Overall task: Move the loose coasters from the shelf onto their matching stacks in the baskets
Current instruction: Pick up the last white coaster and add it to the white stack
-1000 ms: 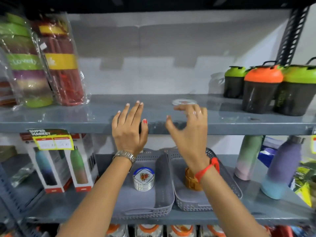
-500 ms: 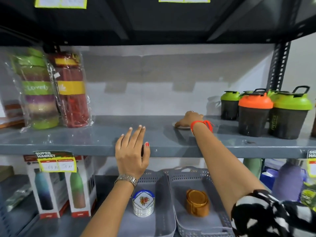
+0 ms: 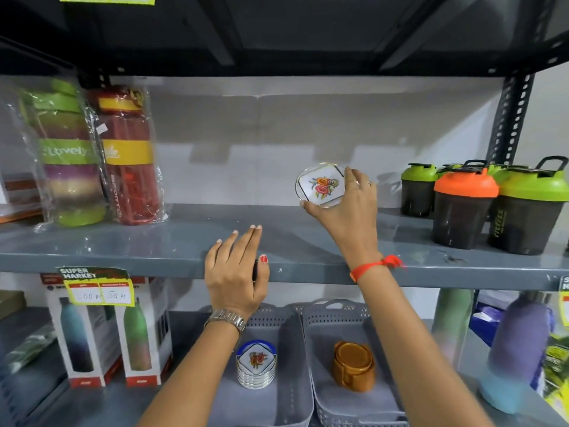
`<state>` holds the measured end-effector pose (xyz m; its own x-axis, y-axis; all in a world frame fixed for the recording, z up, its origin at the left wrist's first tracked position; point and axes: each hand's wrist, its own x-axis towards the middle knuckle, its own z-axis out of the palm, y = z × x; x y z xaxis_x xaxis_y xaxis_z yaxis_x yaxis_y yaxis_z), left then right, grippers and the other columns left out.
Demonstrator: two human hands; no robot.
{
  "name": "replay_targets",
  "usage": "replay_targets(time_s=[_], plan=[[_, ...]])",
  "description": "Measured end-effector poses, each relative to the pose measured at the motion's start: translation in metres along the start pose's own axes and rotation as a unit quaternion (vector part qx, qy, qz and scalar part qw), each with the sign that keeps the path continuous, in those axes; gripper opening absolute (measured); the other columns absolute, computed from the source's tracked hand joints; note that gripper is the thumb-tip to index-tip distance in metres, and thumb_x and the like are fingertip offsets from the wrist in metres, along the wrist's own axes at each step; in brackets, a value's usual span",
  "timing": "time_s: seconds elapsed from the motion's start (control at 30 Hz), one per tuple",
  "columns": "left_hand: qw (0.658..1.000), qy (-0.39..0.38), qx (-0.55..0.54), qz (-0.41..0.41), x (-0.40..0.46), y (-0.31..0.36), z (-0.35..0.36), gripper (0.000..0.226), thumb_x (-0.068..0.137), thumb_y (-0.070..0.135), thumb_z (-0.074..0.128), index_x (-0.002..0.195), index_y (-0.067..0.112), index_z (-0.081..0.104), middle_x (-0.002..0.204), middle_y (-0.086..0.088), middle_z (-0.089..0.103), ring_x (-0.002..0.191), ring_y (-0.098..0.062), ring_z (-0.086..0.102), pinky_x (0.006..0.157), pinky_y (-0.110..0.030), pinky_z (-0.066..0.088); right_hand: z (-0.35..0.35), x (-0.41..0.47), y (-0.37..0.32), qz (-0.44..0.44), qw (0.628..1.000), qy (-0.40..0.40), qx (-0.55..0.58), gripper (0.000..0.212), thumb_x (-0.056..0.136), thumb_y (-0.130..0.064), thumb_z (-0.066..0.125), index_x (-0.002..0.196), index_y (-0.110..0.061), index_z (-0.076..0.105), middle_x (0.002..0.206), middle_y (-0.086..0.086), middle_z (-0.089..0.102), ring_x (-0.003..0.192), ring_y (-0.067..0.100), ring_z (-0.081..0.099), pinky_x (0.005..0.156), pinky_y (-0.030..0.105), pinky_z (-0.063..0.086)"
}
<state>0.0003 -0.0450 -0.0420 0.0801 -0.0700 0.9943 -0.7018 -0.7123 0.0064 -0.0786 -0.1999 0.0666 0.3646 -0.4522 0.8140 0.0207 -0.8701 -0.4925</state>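
Along the left end of the grey shelf [image 3: 160,241] stood wrapped bottles [image 3: 92,155] in clear plastic. At the shelf's front edge the left hand [image 3: 235,272] rested palm down, fingers straight and close together, thumb hooked over the edge, holding nothing. Below that edge, on the lower shelf, the left basket [image 3: 289,380] held a floral stack [image 3: 256,363] of coasters near its back wall, and the right basket [image 3: 326,392], touching it, held a brown stack [image 3: 353,365]. Above the middle shelf toward its back, the right hand [image 3: 349,208] held the floral coaster [image 3: 320,185] lifted clear and tilted face-forward, thumb beneath and fingers clamped on its right rim. At the shelf's right end stood shaker cups [image 3: 486,201] with green and orange lids.
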Motion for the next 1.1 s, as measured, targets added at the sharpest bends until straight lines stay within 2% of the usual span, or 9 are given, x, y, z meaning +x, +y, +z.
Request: replay_targets(time_s=[0.17,0.27,0.37,0.47,0.77,0.83,0.93,0.97,1.1], plan=[[1.0,0.002,-0.016,-0.001,0.0,0.0,-0.001,0.046,0.097,0.031,0.031,0.119,0.009,0.065,0.112,-0.006,0.068,0.102,-0.026,0.061,0.095,-0.041,0.039,-0.023,-0.051,-0.014,-0.089,0.981,0.152,0.086,0.086,0.067,-0.045,0.077,0.133,0.002,0.047,0.133,0.02,0.05,0.12,0.026,0.041,0.102,0.017,0.03],[1.0,0.007,-0.023,-0.004,0.0,0.001,-0.003,0.042,0.092,0.027,0.038,0.119,0.009,0.065,0.111,-0.006,0.068,0.101,-0.026,0.061,0.094,-0.043,0.04,-0.036,-0.067,-0.02,-0.111,0.972,0.174,0.113,0.086,0.07,-0.047,0.071,0.133,0.005,0.046,0.135,0.021,0.049,0.124,0.017,0.038,0.105,0.009,0.028],[1.0,0.007,-0.014,-0.005,0.0,0.001,-0.003,0.042,0.092,0.026,0.039,0.12,0.008,0.065,0.11,-0.007,0.068,0.1,-0.026,0.061,0.094,-0.042,0.04,-0.045,-0.074,-0.025,-0.118,0.967,0.19,0.124,0.084,0.07,-0.047,0.072,0.132,0.005,0.048,0.135,0.02,0.049,0.123,0.015,0.039,0.104,0.019,0.036],[1.0,0.01,-0.01,-0.004,-0.001,0.001,-0.003,0.042,0.093,0.027,0.039,0.119,0.008,0.066,0.11,-0.007,0.068,0.099,-0.027,0.061,0.094,-0.042,0.039,-0.048,-0.079,-0.025,-0.122,0.965,0.193,0.129,0.083,0.069,-0.047,0.074,0.131,0.003,0.051,0.134,0.018,0.05,0.121,0.011,0.039,0.104,0.018,0.037],[1.0,0.009,-0.01,0.001,-0.001,0.0,-0.001,0.043,0.094,0.028,0.037,0.12,0.008,0.065,0.11,-0.007,0.068,0.102,-0.027,0.061,0.094,-0.042,0.039,-0.045,-0.133,0.0,-0.058,0.976,0.104,0.184,0.08,0.061,-0.048,0.076,0.126,-0.006,0.057,0.13,0.007,0.056,0.117,0.017,0.053,0.099,0.005,0.035],[1.0,0.009,0.004,0.006,-0.001,0.0,0.0,0.043,0.094,0.027,0.037,0.12,0.008,0.065,0.111,-0.007,0.068,0.101,-0.027,0.061,0.094,-0.041,0.039,-0.043,-0.159,0.008,-0.038,0.975,0.094,0.2,0.081,0.059,-0.054,0.077,0.124,-0.009,0.059,0.127,0.004,0.059,0.115,0.018,0.057,0.097,0.014,0.044],[1.0,0.009,-0.001,0.003,-0.002,-0.001,0.0,0.041,0.093,0.027,0.039,0.121,0.009,0.065,0.113,-0.005,0.068,0.103,-0.026,0.06,0.096,-0.04,0.038,-0.031,-0.202,0.023,-0.001,0.975,0.067,0.21,0.083,0.059,-0.063,0.076,0.12,-0.007,0.063,0.126,0.005,0.061,0.116,0.018,0.058,0.089,0.039,0.054],[1.0,0.007,-0.002,0.003,-0.001,-0.001,0.0,0.042,0.093,0.027,0.04,0.121,0.01,0.064,0.114,-0.004,0.067,0.104,-0.025,0.06,0.097,-0.04,0.038,-0.024,-0.214,0.029,0.012,0.976,0.05,0.21,0.083,0.058,-0.062,0.077,0.118,-0.007,0.064,0.125,0.005,0.061,0.115,0.017,0.059,0.089,0.04,0.055],[1.0,0.008,0.006,0.004,-0.002,-0.001,0.003,0.043,0.093,0.029,0.039,0.122,0.011,0.064,0.117,-0.001,0.067,0.107,-0.024,0.06,0.096,-0.039,0.038,0.012,-0.248,0.05,0.062,0.988,-0.067,0.127,0.079,0.053,-0.06,0.069,0.111,-0.006,0.069,0.117,0.009,0.066,0.106,0.018,0.059,0.096,0.013,0.038]])
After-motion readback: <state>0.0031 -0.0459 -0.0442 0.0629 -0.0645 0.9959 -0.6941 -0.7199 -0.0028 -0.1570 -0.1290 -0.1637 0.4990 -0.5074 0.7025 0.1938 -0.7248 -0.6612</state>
